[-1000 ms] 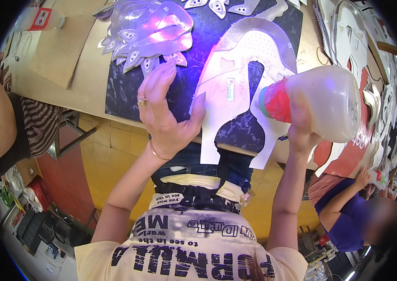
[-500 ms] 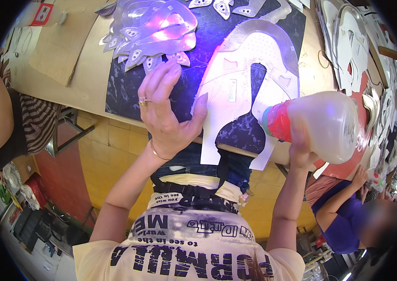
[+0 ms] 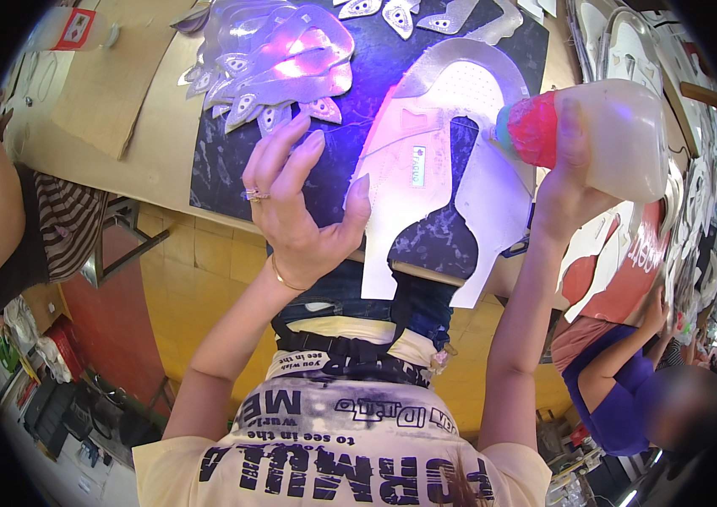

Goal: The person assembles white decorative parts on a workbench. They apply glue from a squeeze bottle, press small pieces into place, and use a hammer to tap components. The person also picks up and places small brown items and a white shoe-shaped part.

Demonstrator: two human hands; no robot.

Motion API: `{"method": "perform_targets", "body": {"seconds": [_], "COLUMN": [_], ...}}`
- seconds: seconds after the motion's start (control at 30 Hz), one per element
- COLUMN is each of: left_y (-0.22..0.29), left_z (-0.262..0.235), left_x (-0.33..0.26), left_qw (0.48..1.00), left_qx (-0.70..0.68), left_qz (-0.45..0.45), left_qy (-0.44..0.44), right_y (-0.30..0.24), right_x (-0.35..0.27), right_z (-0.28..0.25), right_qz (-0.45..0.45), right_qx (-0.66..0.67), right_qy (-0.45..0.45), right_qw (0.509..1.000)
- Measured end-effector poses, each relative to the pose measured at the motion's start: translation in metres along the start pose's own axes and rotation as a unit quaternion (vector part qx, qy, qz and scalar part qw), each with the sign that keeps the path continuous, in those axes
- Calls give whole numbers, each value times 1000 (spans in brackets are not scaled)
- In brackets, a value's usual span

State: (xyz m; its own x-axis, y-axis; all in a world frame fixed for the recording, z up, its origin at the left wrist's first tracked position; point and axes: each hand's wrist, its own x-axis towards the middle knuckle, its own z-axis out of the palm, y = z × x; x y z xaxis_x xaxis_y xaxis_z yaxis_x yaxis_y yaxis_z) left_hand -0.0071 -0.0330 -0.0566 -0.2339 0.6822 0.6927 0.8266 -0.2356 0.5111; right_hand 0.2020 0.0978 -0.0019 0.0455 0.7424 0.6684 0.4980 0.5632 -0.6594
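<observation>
A white U-shaped shoe upper [image 3: 405, 203] with a silver-grey band around its curved end lies on a dark marbled board [image 3: 227, 173]. My right hand [image 3: 568, 182] grips a translucent plastic squeeze bottle [image 3: 620, 139] with red wrapping around its neck. The bottle is tilted on its side, its greenish nozzle end pointing left over the upper's right arm. A fine strand runs across the upper's left arm. My left hand [image 3: 303, 211] hovers at the upper's left edge, fingers spread, holding nothing; whether the thumb touches the upper I cannot tell.
Silver shoe pieces [image 3: 312, 55] with eyelet tabs are piled at the board's back left, with several more along its far edge. More white uppers [image 3: 629, 51] are stacked at the right. A bottle with a red label [image 3: 75, 29] stands far left. Other people sit on both sides.
My right hand has moved up and away with the squeeze bottle, bringing its nozzle higher along the upper's right arm. A fine strand now shows over the upper. My left hand has barely moved.
</observation>
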Motion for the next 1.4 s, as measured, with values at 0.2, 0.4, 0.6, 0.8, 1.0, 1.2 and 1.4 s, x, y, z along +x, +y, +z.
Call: {"method": "perform_targets", "body": {"seconds": [0.2,0.4,0.6,0.8,1.0,1.2,1.4], "left_y": [-1,1,3,4,8,11,12], "left_z": [0,0,-2,-3,-6,-6,-6], "left_x": [0,1,2,3,6,9,9], "left_qw": [1000,1000,999,999,998,998,997], "left_qx": [11,19,28,37,35,44,42], "left_qz": [3,2,-5,-13,-21,-22,-25], "left_qy": [-6,-7,-15,-22,-38,-48,-59], "right_y": [-8,-19,-23,-15,7,-12,-28], "right_x": [-20,-34,-46,-51,-19,-16,-18], "right_z": [-15,-19,-27,-48,-40,-12,-24], "right_qz": [26,75,38,186,285,133,189], "right_qx": [-52,70,66,221,239,112,107], "right_qy": [-91,-85,-142,-114,75,-29,-110], "right_qw": [994,991,987,951,925,984,970]}}
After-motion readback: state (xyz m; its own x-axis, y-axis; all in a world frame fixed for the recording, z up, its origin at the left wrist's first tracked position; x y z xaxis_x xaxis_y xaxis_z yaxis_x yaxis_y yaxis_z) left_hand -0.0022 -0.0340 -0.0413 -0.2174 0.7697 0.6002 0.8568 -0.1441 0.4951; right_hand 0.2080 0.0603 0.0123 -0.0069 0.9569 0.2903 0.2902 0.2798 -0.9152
